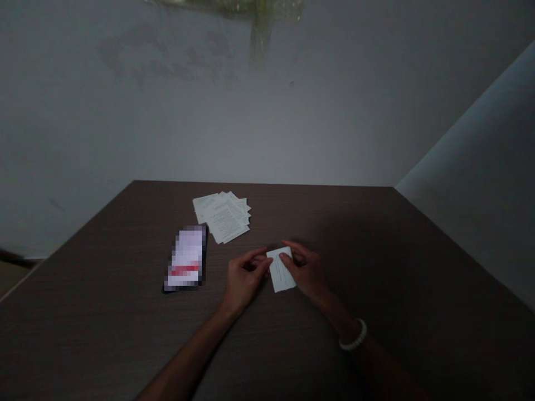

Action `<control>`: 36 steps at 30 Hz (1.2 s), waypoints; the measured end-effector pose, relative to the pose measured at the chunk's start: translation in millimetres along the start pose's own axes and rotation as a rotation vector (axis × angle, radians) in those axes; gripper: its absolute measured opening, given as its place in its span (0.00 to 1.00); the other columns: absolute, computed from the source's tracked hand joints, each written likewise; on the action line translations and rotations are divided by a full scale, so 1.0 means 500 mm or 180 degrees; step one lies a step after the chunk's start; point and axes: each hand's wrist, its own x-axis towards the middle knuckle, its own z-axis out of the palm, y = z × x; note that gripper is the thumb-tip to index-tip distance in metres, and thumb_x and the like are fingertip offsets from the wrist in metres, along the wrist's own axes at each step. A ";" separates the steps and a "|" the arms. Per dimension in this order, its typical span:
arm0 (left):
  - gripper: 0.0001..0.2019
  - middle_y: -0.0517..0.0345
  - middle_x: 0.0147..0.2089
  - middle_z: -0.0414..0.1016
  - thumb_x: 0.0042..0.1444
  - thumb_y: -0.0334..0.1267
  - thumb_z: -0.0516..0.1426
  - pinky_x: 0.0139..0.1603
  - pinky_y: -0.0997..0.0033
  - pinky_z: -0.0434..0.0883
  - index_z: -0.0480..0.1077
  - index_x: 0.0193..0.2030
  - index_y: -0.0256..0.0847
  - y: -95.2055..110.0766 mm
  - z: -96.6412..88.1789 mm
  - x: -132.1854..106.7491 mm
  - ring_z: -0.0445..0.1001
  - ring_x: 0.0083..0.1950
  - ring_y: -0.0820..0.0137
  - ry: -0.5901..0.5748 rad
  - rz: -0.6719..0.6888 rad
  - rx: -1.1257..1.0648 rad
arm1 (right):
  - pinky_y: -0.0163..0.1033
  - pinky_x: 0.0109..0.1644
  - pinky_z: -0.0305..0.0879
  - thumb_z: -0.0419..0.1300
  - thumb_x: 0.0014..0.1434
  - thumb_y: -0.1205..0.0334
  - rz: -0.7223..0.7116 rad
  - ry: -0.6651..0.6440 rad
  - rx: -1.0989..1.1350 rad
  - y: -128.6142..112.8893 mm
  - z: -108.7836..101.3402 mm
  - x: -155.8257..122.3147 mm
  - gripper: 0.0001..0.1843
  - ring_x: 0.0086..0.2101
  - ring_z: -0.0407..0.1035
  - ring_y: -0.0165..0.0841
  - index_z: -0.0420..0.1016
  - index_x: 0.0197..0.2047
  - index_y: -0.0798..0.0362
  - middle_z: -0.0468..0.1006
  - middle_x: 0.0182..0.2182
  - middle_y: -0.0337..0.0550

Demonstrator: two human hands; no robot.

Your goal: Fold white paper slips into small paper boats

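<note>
Left hand [243, 276] and right hand [309, 273] pinch paper [281, 278] well off the desk's [301, 214] far edge; uneven pulling could tear it.

Plain indoor room, dimly lit; home or small office, cannot tell which. Dark brown, wood-grain, flat-topped table [104, 312] set against grey painted wall [292, 128]. Wall worn: yellow-green stained patch [261, 28] near top, darker grey smudges [136, 50] below. White printed paper sheets [225, 217] and dark-edged rectangular phone [186, 253] on table give desk-like look.
</note>
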 end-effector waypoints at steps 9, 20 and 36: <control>0.17 0.54 0.28 0.79 0.45 0.41 0.66 0.26 0.77 0.72 0.77 0.39 0.32 -0.005 0.001 0.001 0.74 0.25 0.73 0.0039 -0.0008 -0.0084 | 0.32 0.27 0.72 0.63 0.56 0.53 -0.0088 0.0017 -0.0105 0.000 -0.002 0.001 0.20 0.29 0.77 0.35 0.76 0.50 0.53 0.82 0.33 0.45; 0.17 0.53 0.29 0.80 0.45 0.41 0.66 0.24 0.77 0.72 0.77 0.39 0.32 -0.005 0.000 -0.002 0.75 0.25 0.72 0.0013 -0.0004 -0.0039 | 0.34 0.27 0.73 0.64 0.55 0.53 0.0013 0.0013 -0.0060 0.000 -0.002 -0.001 0.21 0.28 0.77 0.35 0.76 0.50 0.53 0.82 0.31 0.45; 0.13 0.54 0.27 0.79 0.45 0.40 0.66 0.24 0.77 0.71 0.77 0.36 0.33 -0.006 -0.001 0.002 0.74 0.24 0.72 0.0049 0.0102 0.0095 | 0.35 0.29 0.74 0.66 0.53 0.55 0.0060 0.0050 0.0307 0.000 0.000 0.005 0.22 0.29 0.76 0.34 0.75 0.50 0.53 0.82 0.34 0.44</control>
